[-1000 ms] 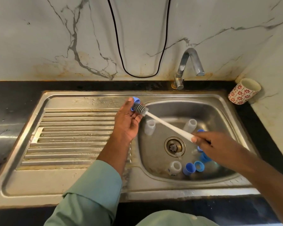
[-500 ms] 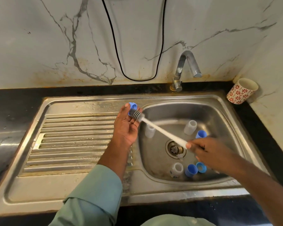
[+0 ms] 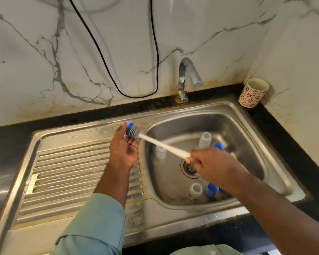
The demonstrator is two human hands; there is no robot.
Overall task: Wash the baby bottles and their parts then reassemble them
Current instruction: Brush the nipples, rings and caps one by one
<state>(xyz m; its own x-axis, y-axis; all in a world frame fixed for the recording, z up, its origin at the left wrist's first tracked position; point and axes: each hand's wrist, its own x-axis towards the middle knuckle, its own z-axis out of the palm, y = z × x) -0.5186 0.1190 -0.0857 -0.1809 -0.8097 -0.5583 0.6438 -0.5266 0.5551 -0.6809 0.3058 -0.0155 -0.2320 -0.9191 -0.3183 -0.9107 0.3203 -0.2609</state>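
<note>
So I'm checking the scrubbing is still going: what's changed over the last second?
Little. The left hand still holds the blue cap, and the right hand still grips the brush with its bristles at the cap. Both hands look slightly shifted, though the camera also moved. The bottles and blue parts in the sink stayed put; the tap stays off.

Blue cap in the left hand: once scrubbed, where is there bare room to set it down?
The ribbed drainboard left of the left hand lies bare, as does the flat rim behind it. The basin is crowded: clear bottles and blue caps ring the drain, under the right hand gripping the brush.
</note>
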